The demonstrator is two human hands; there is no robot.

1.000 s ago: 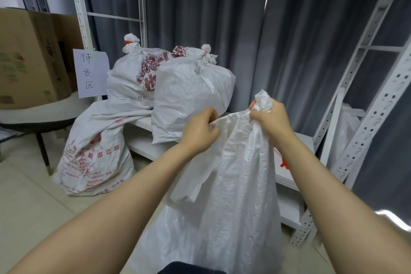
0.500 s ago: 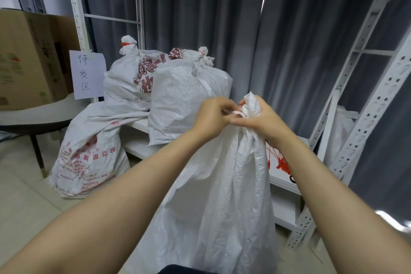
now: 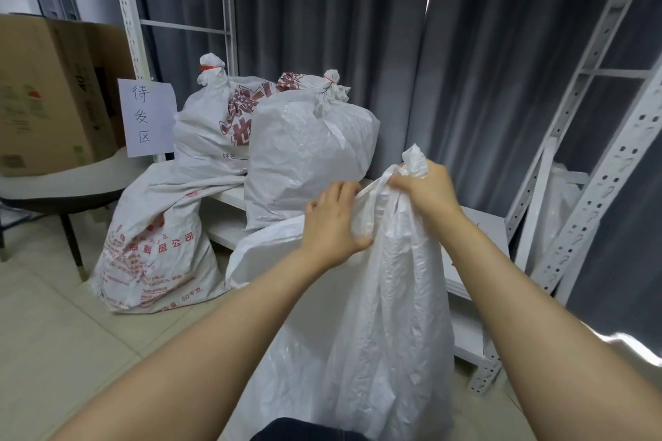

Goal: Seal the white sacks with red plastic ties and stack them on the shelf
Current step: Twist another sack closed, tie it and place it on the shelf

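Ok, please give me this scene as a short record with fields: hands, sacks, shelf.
held sack: upright, neck gathered, no tie visible
right hand: grips the gathered neck
left hand: holds fabric just below the neck
tied sacks: two on the shelf, red ties at necks
floor sack: red print, leans on the shelf edge

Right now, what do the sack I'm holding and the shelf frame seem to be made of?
The sack looks like woven plastic, probably polypropylene: faintly glossy white, folding into stiff crinkles. The shelf frame looks like painted steel: matte white angle posts punched with rows of slots.
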